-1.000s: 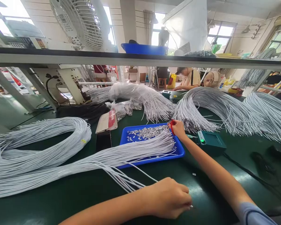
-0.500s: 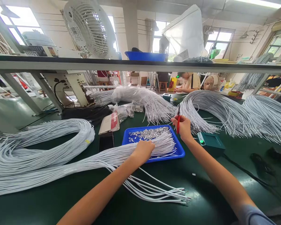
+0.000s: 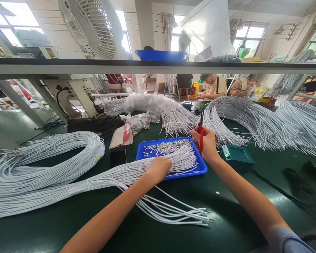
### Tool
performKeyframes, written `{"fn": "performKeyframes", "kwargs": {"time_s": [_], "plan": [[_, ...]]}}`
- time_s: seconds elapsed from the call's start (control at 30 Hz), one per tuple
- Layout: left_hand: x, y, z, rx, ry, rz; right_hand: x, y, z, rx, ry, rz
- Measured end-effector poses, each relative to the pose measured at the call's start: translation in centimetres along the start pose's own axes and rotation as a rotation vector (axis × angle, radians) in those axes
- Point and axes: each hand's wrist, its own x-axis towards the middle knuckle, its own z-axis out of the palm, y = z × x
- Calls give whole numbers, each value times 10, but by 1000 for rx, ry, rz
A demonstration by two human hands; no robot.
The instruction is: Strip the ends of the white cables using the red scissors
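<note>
My left hand [image 3: 159,169] is closed round a thick bundle of white cables [image 3: 137,171], whose loose ends fan out over a blue tray [image 3: 202,168]. Small silvery metal pieces [image 3: 167,147] lie in that tray behind the cable ends. At the tray's right corner my right hand [image 3: 206,142] holds red-handled scissors [image 3: 200,135], their dark blades pointing up. A thinner group of white cables [image 3: 173,216] branches off below my left forearm and rests on the dark green table [image 3: 147,239].
Right of my right hand sits a green box [image 3: 238,158] with a lit lamp. Coiled cables [image 3: 86,151] lie left, and more bundles [image 3: 252,119] behind right. A dark phone-like slab [image 3: 118,157] is left of the tray. A shelf [image 3: 158,66] crosses above; a person [image 3: 213,88] sits beyond.
The view has shifted slightly, so most things appear a little higher. The scissors have turned somewhat in my right hand, showing more of the red handles. My left hand keeps its grip.
</note>
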Motion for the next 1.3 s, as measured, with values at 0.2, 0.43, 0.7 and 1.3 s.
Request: {"fn": "performKeyframes", "kwargs": {"time_s": [0.2,0.43,0.7,1.3], "plan": [[0,-7,-10,-156,71,-104,5,-5,-4,195,-20,99],[-12,16,-28,-669,108,180,16,1,-9,324,77,87],[-33,51,-22,-1287,31,338,10,1,-8,334,49,74],[-60,71,-31,-1717,91,341,-70,46,-22,13,-9,49]]}}
